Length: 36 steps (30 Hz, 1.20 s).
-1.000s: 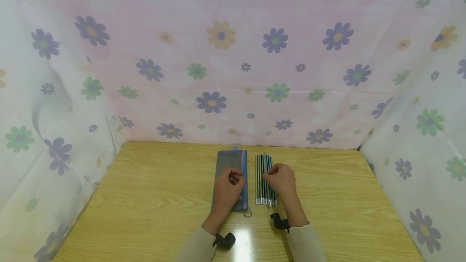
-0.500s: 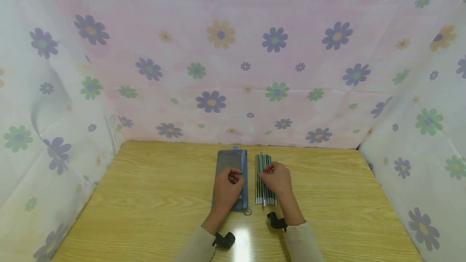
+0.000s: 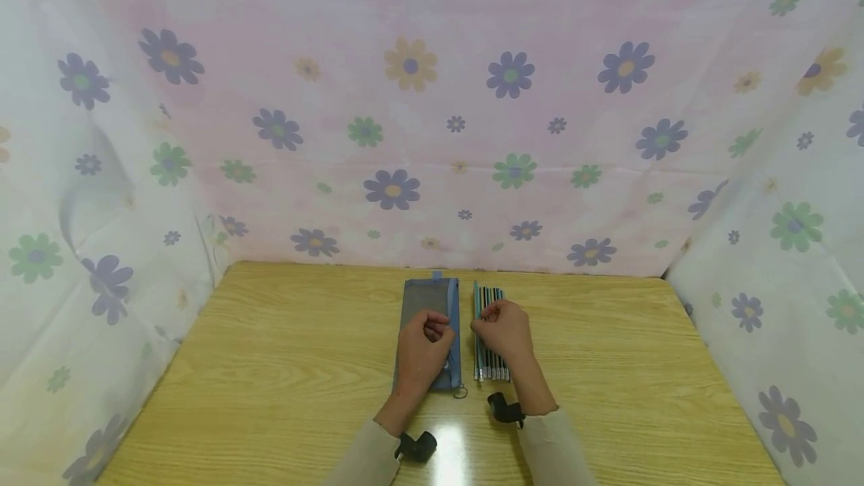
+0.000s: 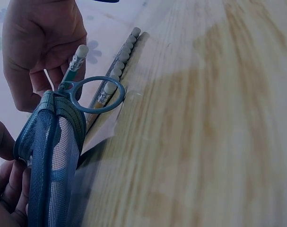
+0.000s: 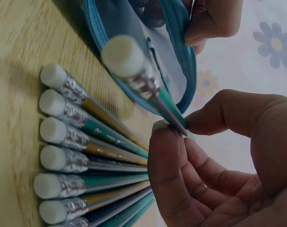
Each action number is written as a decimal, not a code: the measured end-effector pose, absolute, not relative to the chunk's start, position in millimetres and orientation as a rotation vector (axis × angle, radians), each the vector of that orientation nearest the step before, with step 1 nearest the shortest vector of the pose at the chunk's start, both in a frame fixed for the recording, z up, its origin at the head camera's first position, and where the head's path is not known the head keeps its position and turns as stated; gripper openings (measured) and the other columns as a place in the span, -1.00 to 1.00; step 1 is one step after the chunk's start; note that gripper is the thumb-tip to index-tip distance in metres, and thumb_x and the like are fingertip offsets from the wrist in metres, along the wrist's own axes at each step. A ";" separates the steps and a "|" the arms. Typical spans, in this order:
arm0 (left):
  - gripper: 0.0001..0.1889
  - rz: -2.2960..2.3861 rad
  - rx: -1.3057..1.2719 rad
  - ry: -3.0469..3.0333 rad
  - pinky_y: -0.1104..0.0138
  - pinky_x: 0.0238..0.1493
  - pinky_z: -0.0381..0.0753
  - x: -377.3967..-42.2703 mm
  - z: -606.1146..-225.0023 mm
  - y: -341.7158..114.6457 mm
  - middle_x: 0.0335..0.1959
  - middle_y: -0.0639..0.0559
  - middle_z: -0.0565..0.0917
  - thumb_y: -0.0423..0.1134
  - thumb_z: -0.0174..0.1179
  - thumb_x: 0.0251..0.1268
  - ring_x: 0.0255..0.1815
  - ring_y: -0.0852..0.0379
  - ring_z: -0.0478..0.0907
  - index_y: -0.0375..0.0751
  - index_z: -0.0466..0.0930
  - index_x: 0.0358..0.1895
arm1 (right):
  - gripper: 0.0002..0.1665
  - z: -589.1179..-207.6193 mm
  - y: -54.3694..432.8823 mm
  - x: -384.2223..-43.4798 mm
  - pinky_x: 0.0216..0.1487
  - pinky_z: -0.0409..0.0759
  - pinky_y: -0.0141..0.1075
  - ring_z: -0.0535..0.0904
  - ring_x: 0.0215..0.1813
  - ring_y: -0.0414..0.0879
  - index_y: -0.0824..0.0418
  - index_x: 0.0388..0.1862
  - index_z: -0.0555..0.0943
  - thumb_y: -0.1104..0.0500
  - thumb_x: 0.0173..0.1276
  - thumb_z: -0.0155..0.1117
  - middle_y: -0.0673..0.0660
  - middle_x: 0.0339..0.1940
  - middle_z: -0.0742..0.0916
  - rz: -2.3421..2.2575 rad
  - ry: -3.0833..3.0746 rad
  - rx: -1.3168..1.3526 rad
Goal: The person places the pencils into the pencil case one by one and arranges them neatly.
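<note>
My left hand (image 3: 423,351) pinches the edge of a blue mesh pencil case (image 3: 424,295), whose mouth gapes in the right wrist view, with the blue zip edge (image 5: 178,26) spread. Between thumb and fingertips, my right hand (image 3: 508,332) pinches a green pencil (image 5: 145,84) with a white eraser end. That pencil is raised over the others and overlaps the mouth of the case in the right wrist view. Below it, several pencils (image 5: 70,135) in green, gold and dark colours lie in a row on the table, erasers towards me. A metal ring (image 4: 122,95) hangs from the case's zip.
The wooden table (image 3: 283,366) ends at a flowered cloth (image 3: 405,231) behind, with more cloth on both sides. Black wrist cameras (image 3: 505,408) sit on both wrists. Case and pencils lie side by side with a narrow gap.
My right hand has moved left across the row, bringing the pinched pencil from the row's right part to its left edge, nearer the case. My left hand stays in place.
</note>
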<state>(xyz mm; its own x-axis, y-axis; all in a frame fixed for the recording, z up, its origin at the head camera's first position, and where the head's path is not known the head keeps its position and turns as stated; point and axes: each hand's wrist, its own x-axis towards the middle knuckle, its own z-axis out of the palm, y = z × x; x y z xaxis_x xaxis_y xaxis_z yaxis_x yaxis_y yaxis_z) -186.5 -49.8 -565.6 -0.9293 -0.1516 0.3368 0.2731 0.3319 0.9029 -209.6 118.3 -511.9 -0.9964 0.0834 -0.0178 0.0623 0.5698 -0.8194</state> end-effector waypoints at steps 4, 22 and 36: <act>-0.83 -1.622 -0.106 -2.240 0.37 -0.37 0.63 -186.1 -565.1 -49.5 -0.41 0.11 0.70 -0.43 0.33 0.22 -0.47 0.21 0.61 -0.10 0.74 -0.19 | -0.84 -512.6 116.0 -210.4 -0.44 0.65 -0.20 0.64 -0.56 -0.12 0.32 -0.31 0.71 0.25 0.20 0.50 0.14 -0.48 0.76 1.432 -2.773 -0.126; -0.84 -1.637 -0.083 -2.243 0.36 -0.35 0.65 -188.3 -566.2 -49.3 -0.44 0.14 0.70 -0.41 0.36 0.20 -0.47 0.23 0.61 -0.06 0.73 -0.22 | -0.89 -516.9 101.5 -216.5 -0.42 0.72 -0.16 0.69 -0.58 -0.10 0.34 -0.34 0.80 0.28 0.20 0.49 0.13 -0.53 0.79 1.434 -2.778 -0.066; -0.86 -1.646 -0.050 -2.221 0.37 -0.35 0.65 -188.2 -564.7 -48.7 -0.45 0.14 0.70 -0.41 0.36 0.21 -0.45 0.23 0.62 -0.08 0.73 -0.23 | -0.92 -521.0 94.6 -219.8 -0.46 0.66 -0.20 0.65 -0.52 -0.10 0.32 -0.37 0.77 0.29 0.20 0.49 0.12 -0.52 0.76 1.442 -2.764 -0.017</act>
<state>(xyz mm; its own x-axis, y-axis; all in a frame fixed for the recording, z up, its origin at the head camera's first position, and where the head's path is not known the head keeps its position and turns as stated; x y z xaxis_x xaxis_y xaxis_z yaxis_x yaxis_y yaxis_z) -188.2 -48.7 -564.7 -0.9292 -0.1908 0.3165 0.2472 0.3156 0.9161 -219.8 94.6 -521.0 -0.9996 0.0210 0.0162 -0.0013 0.5720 -0.8203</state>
